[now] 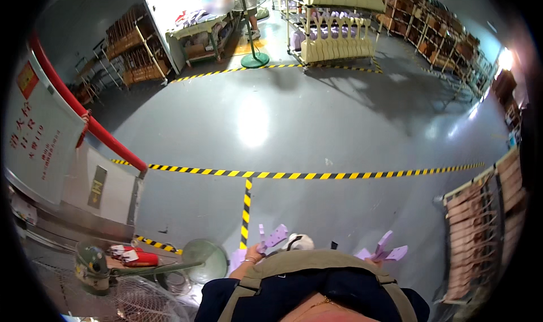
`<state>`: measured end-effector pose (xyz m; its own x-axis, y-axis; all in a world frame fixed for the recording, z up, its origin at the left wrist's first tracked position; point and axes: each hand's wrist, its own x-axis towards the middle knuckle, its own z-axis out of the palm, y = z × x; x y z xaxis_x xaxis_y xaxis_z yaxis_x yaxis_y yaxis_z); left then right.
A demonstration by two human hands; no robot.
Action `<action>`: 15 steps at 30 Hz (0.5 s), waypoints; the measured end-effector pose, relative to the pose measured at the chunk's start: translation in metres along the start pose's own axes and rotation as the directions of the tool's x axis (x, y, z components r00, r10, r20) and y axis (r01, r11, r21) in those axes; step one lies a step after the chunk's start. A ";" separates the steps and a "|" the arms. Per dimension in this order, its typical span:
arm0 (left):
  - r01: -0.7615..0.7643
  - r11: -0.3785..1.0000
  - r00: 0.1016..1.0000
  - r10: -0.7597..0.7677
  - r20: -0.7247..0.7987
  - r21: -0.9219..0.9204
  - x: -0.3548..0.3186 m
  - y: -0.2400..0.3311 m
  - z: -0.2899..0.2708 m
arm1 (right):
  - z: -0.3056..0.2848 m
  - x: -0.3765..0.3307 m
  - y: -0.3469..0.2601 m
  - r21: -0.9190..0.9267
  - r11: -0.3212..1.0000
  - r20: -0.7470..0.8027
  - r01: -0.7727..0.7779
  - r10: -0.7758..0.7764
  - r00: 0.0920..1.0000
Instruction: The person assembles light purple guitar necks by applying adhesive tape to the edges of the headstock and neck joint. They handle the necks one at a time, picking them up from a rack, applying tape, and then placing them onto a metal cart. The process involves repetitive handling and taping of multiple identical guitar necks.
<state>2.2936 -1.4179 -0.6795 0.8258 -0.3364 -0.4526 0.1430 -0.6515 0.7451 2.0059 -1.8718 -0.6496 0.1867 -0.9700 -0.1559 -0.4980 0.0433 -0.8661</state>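
At the lower middle, my left hand point(254, 255) is closed round the necks of lilac ukuleles point(276, 236). Two flat headstocks stick up above my fingers, one with small holes in it. A lilac part shows beside the wrist, which wears a bracelet. On the other side, my right hand point(371, 262) shows only as a sliver past my shoulder strap. It grips more lilac ukuleles point(390, 250), whose headstocks fan out above it. The rest of these instruments is hidden by my body.
Yellow-black tape point(305, 175) crosses the grey floor. A green-based fan point(206, 261) and red extinguishers point(141, 257) stand at lower left, below a white cabinet point(102, 180). A rack of brown parts point(472, 231) is on the right. Ahead are a cream-and-lilac instrument rack point(336, 42), another fan point(254, 59) and a person point(251, 11).
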 end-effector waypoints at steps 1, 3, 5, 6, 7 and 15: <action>0.033 0.999 0.999 -0.033 0.010 -0.030 0.012 0.009 -0.004 | 0.020 0.023 0.002 -0.092 0.995 -0.011 0.033 -0.034 0.999; 0.089 0.992 0.996 -0.086 -0.034 0.088 0.042 0.034 -0.024 | 0.057 0.043 -0.022 -0.196 0.980 0.051 0.016 -0.006 0.999; 0.116 0.993 0.993 -0.115 -0.035 0.018 0.068 0.044 -0.038 | 0.090 0.056 -0.081 -0.262 0.965 0.216 -0.022 0.080 0.973; 0.125 0.992 0.991 -0.126 -0.040 -0.036 0.083 0.049 -0.045 | 0.111 0.079 -0.072 -0.081 0.989 0.277 -0.122 0.140 0.951; 0.177 0.983 0.983 -0.179 -0.043 -0.038 0.089 0.054 -0.052 | 0.130 0.102 -0.066 0.093 0.968 0.346 -0.233 0.188 0.919; 0.129 0.973 0.953 -0.176 -0.248 -0.192 0.228 0.120 -0.130 | 0.359 0.221 -0.079 -0.274 0.938 0.667 0.210 0.028 0.745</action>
<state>2.5703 -1.4843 -0.6296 0.8970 -0.0371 -0.4406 0.3509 -0.5463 0.7605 2.3904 -2.0033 -0.7863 0.6899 -0.5615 -0.4569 -0.6602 -0.2291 -0.7153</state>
